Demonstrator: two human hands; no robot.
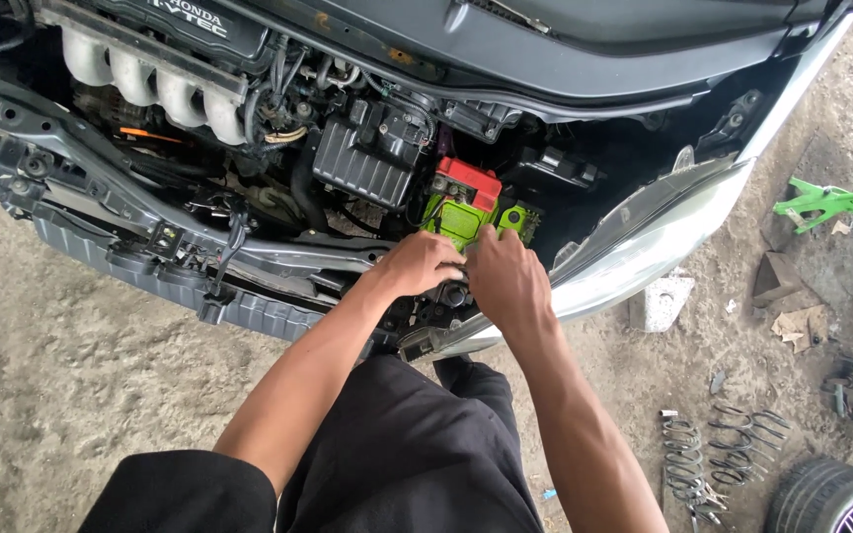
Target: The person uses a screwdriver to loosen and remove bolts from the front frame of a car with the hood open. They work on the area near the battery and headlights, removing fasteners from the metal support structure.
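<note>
A person in dark clothing is leaning over the open engine bay [367, 148] of a car, seen from above. Sitting in the bay at about one o'clock from the hands is a bright green battery [461, 212] with a red top. The left hand [422, 265] is curling closed against the battery's near edge, at its six o'clock. The right hand [505, 276] is pressing just beside it, fingers bent over the same edge; what exactly each is gripping is hidden. A black air box [367, 163] is sitting at the battery's nine o'clock. The floor [51, 375] is bare, dusty concrete. At four o'clock coil springs [718, 454] and a tyre [831, 498] are lying; a green jack [821, 202] is resting at two o'clock.
</note>
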